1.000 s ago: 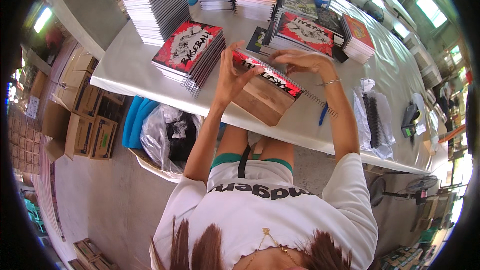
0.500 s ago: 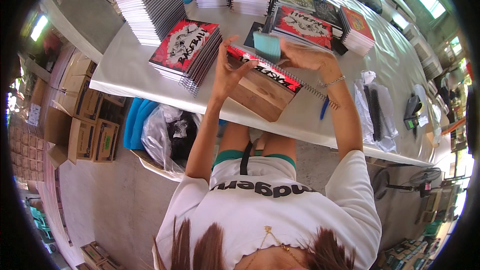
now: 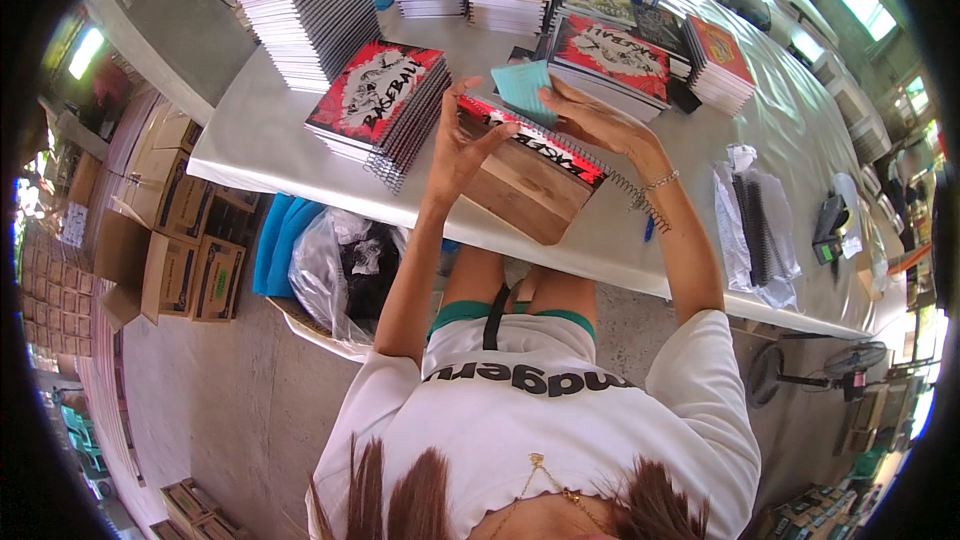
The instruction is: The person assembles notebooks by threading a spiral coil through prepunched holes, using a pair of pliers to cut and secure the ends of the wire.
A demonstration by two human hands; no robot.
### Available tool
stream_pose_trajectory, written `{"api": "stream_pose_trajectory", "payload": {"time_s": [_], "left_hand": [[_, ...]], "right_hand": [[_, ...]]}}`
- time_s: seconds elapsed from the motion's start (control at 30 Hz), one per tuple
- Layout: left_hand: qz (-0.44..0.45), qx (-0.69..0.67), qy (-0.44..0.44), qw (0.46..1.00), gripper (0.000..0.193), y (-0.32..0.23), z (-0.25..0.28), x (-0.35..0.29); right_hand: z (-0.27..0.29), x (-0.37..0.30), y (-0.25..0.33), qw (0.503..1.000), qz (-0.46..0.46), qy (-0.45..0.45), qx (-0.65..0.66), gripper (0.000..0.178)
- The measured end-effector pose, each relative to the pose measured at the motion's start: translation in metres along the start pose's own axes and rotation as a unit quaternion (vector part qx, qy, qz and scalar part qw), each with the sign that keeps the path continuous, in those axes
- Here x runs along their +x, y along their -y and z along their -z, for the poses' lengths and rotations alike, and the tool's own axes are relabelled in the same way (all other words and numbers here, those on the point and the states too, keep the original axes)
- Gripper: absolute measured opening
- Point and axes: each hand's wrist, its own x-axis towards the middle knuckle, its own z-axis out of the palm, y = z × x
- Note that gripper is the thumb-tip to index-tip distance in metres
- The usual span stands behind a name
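A red, black and white notebook [image 3: 545, 149] leans against a wooden block [image 3: 522, 195] near the table's front edge. My left hand [image 3: 458, 155] grips the notebook's left end, thumb on the cover and fingers behind it. A dark spiral coil [image 3: 637, 192] runs along the notebook's upper edge, its free end sticking out past the right end under my right wrist. In my right hand [image 3: 597, 121] is a light teal pad [image 3: 523, 90], pinched between thumb and fingers, over the coiled edge. Whether the pad touches the coil I cannot tell.
A stack of matching notebooks [image 3: 375, 90] and a tall bound stack [image 3: 300, 10] stand left. More notebook stacks [image 3: 610, 55] line the back. Spare black coils [image 3: 757, 225] lie on plastic at right, and a blue pen [image 3: 649, 230] lies near my right forearm. Below left sits a plastic-lined bin [image 3: 325, 260].
My right hand and the teal pad, blurred before, now appear sharper, and the pad has shifted slightly left. My left hand keeps its grip on the notebook.
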Motion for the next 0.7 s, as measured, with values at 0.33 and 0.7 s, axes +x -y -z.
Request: {"api": "stream_pose_trajectory", "payload": {"time_s": [0.33,0.7], "left_hand": [[0.02,-0.028,0.014,0.999,0.069,-0.002,0.001,0.001],[0.024,-0.109,0.001,0.994,0.07,-0.008,0.001,-0.001]], "right_hand": [[0.022,0.009,-0.032,0.95,0.214,-0.064,-0.216,0.032],[0.005,0.002,-0.057,0.945,0.174,-0.206,-0.183,0.025]]}}
